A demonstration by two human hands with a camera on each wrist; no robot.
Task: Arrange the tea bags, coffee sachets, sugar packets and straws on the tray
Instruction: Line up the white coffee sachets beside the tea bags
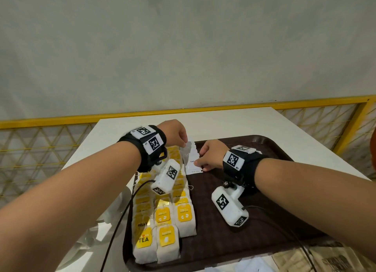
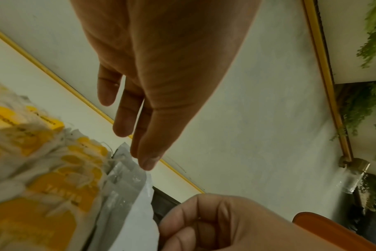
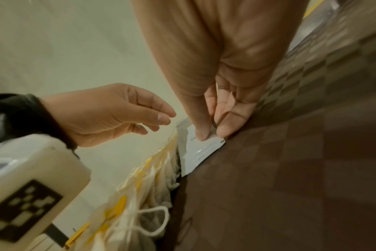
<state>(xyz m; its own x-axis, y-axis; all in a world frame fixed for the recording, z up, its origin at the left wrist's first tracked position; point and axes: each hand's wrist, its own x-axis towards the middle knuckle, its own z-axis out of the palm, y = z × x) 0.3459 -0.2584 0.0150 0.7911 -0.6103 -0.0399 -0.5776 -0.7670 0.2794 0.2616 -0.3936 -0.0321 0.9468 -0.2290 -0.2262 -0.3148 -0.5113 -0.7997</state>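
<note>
Coffee sachets (image 1: 192,159) are the step in hand: right hand (image 1: 209,156) pinches one beside the tea bags (image 1: 179,210) on the tray (image 1: 264,190), left hand (image 1: 175,134) hovers loose-fingered; next, lay it flat alongside.

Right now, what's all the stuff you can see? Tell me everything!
tea bags: many, white with yellow tags, rows along tray's left side
coffee sachets: small stack, exact count unclear, white, far end of tray beside tea bags
tray: one, dark brown, on table
table: one, white
fence: one, yellow, behind table
left hand: fingers relaxed above sachets' top edge
right hand: pinches sachets
</note>
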